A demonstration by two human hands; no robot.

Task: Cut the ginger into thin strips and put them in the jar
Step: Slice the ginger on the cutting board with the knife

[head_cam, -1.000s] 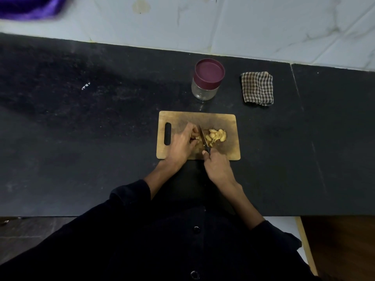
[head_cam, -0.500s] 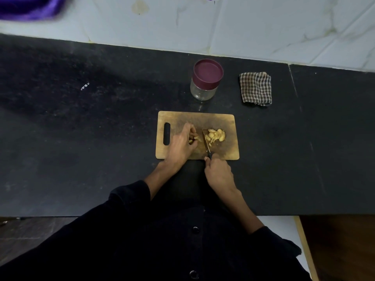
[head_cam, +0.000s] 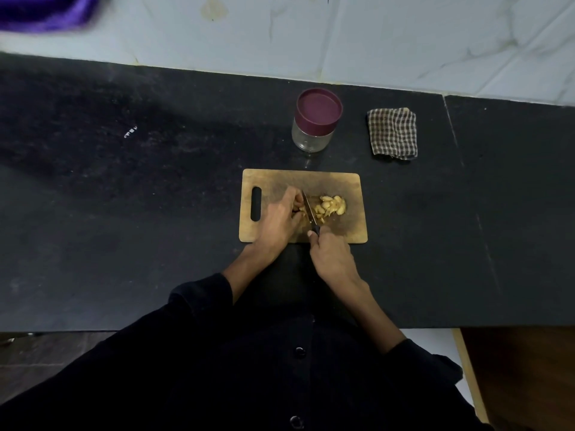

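Now the black counter point(head_cam: 124, 213) carries a wooden cutting board point(head_cam: 342, 181); behind it stands the lidded jar point(head_cam: 315, 119). On the board, the left hand point(head_cam: 278, 222) pinches the ginger point(head_cam: 298, 209), the right hand point(head_cam: 333, 259) grips the knife point(head_cam: 309, 211), and cut pieces point(head_cam: 331, 206) lie just beside the blade.

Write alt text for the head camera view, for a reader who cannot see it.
A person's right hand holds a knife on a wooden cutting board while the left hand holds the ginger piece, cut ginger lying beside the blade. Behind stand a lidded jar and a checked cloth on the black counter.
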